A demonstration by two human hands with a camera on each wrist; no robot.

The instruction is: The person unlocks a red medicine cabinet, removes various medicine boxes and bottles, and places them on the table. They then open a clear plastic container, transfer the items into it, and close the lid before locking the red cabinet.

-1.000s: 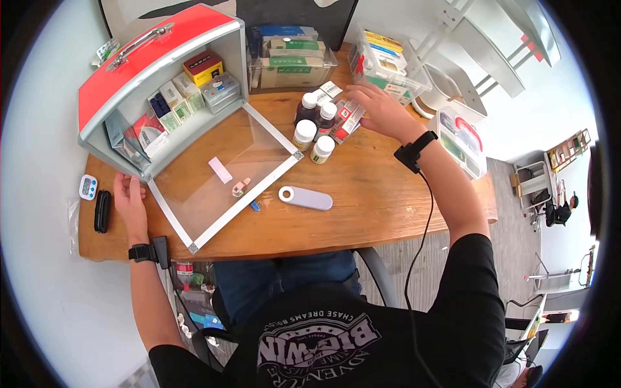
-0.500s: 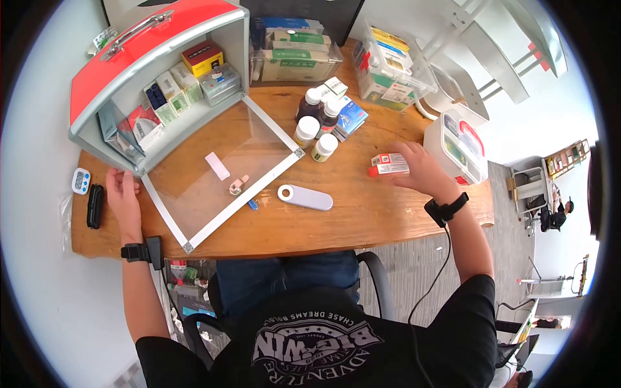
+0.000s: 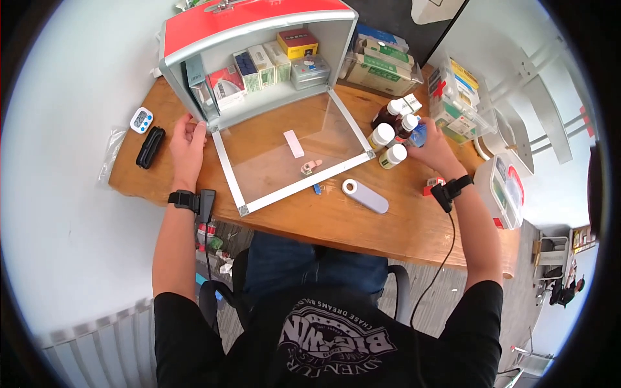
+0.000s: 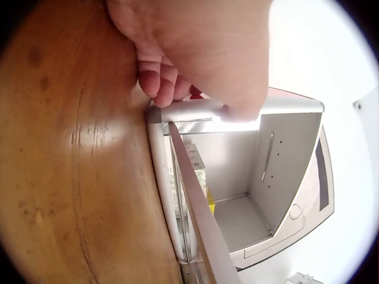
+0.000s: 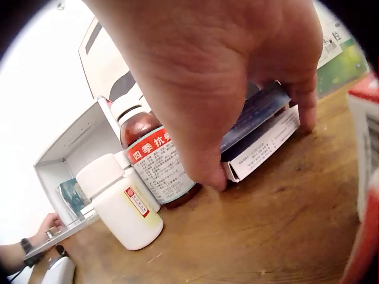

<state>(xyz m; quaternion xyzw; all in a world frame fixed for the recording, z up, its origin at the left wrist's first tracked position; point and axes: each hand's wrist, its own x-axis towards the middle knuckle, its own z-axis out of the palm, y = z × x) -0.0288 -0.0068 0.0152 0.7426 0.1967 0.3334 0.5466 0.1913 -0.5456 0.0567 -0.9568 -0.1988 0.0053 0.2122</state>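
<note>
In the head view my right hand (image 3: pixel 435 155) grips a blue medicine box (image 3: pixel 418 134) just behind the bottles. The right wrist view shows thumb and fingers over its two sides, with its white printed side (image 5: pixel 263 145) close to the wood. Beside it stand two brown bottles (image 3: pixel 387 115) and two white bottles (image 3: pixel 381 136), all white-capped. A red-and-white box (image 3: pixel 430 185) lies by my right wrist, partly hidden. My left hand (image 3: pixel 187 152) rests at the near left corner of the red-topped silver case (image 3: pixel 259 22), fingers loosely bent against it.
The case's clear framed door (image 3: pixel 229 171) lies lowered on the table. On it are a pink strip (image 3: pixel 294 143) and a tan piece (image 3: pixel 310 167). A pale handle-shaped object (image 3: pixel 365 196) lies in front. Plastic bins (image 3: pixel 459 107) and a lidded box (image 3: pixel 498 194) line the right side.
My right hand took the red-and-white box from beside the bottles, set it down to the right, and returned to grip the blue box. The head view has turned; my left hand stays at the case.
</note>
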